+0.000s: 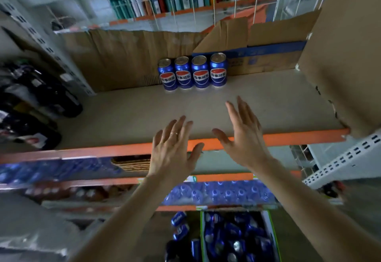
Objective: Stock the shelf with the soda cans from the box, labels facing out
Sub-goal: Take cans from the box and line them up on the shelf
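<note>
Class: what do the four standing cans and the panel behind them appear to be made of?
Cans: likely aluminium, glossy blue printed sides, bare silvery tops catching light. Panel: brown cardboard, matte, with creases and a torn upper edge.

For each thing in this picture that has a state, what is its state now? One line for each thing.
Left hand: open, fingers spread, holds nothing.
Right hand: open, fingers straight, holds nothing.
Four soda cans: upright in a row at the back of the shelf, labels facing out.
Shelf: mostly bare in front of the cans.
Box: open, below, cans lying jumbled inside.
Loose cans: lying outside the box, to its left.
</note>
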